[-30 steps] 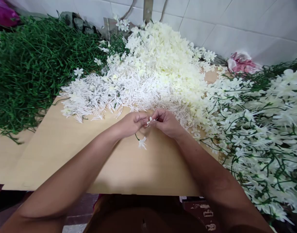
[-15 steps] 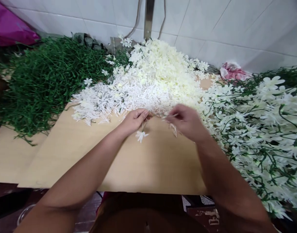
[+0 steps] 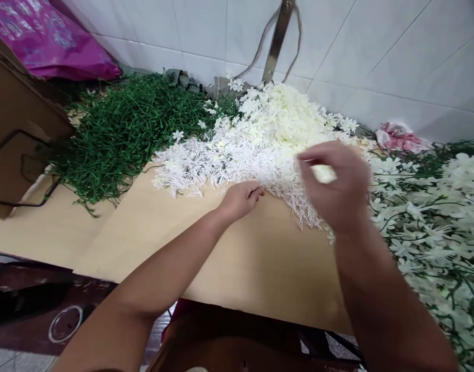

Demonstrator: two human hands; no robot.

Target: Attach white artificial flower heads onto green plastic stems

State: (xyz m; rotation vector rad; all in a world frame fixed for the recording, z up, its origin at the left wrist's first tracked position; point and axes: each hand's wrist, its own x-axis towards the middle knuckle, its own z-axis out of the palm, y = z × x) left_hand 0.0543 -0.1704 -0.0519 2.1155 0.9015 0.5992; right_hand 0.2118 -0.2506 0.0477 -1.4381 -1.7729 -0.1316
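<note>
My right hand (image 3: pixel 343 188), blurred and curled, is now farther right of my curled left hand (image 3: pixel 240 200); I cannot tell whether either grips anything. White flowers (image 3: pixel 291 111) lie heaped beyond, far side.

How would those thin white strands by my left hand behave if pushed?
The white strands look slender, so they'd probably be light. Many look straight, suggesting slight stiffness. They're heaped loosely, so a push would likely slide some across the brown board.

Two hands (image 3: pixel 240 201) (image 3: pixel 345 188), one purple bag (image 3: pixel 62 44)
</note>
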